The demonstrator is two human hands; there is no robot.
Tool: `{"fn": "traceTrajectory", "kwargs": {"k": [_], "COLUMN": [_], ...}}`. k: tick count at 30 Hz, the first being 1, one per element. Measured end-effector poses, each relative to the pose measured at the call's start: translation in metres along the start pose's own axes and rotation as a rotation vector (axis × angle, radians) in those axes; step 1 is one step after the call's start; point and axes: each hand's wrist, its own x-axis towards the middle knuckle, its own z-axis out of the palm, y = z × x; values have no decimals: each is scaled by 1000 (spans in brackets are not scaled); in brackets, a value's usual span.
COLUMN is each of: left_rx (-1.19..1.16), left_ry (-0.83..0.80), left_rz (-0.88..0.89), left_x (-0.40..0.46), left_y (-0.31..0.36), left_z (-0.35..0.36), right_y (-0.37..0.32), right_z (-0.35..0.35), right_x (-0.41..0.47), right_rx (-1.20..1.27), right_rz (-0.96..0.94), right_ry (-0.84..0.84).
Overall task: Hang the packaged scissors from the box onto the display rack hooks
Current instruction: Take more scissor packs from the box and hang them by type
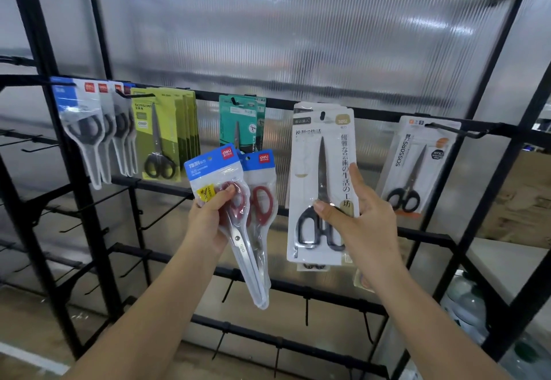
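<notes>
While the left hand (pixel 208 215) grips two red-handled scissors packs (pixel 238 201) at their handles, blades pointing to five o'clock, the right hand (pixel 357 215) pinches a white pack of black-handled scissors (pixel 320 183), thumb on the front and fingers along its right edge. That pack's top slot sits level with the display rack's (pixel 372 113) upper rail. At nine o'clock, clear, green and teal packs (pixel 238 120) hang on hooks; at three o'clock hangs another white pack (pixel 417 165).
</notes>
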Motion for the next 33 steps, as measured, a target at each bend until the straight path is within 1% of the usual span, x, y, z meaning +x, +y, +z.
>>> {"fn": "traceTrajectory", "kwargs": {"k": [2, 5, 6, 8, 9, 10, 11, 13, 14, 15, 17, 19, 22, 26, 30, 33], "left_rx": [-2, -16, -25, -25, -23, -26, -27, -15, -2, 18, 55, 78, 106, 105, 117, 128], "left_ry": [-12, -21, -25, -63, -83, -95, -106, -135, -146, -156, -187, -187, -145, -73, 70, 117], "left_rz": [9, 24, 31, 48, 58, 64, 68, 60, 51, 41, 24, 10, -17, 39, 101, 131], "left_x": [-1, -4, -4, -4, -5, -6, -8, -11, -13, -15, -19, -22, -24, -21, -16, -11], "left_y": [1, 2, 3, 3, 4, 4, 5, 3, 1, -1, -3, -2, 7, 30, 64, 93], "left_z": [0, 2, 2, 3, 3, 4, 5, 9, 11, 12, 12, 9, -2, -25, -66, -100], "right_y": [4, 9, 12, 19, 21, 22, 22, 20, 19, 19, 19, 19, 22, 22, 7, -12], "right_z": [1, 2, 4, 10, 15, 20, 27, 41, 48, 54, 64, 72, 85, 110, 142, 174], "right_x": [15, 33, 34, 26, 18, 11, 3, -6, -7, -5, -1, 4, 7, 7, 6, 5], "right_rx": [-39, -177, -250, -307, -270, -215, -158, -32, 31, 91, 210, 279, 332, 391, 442, 413], "right_rz": [39, 162, 178, 123, 63, 17, 9, 100, 159, 200, 243, 291, 377, 402, 338, 232], "right_ry": [-24, -76, -64, 44, 93, 95, 43, -132, -193, -212, -167, -129, -155, -135, -110, -140]}}
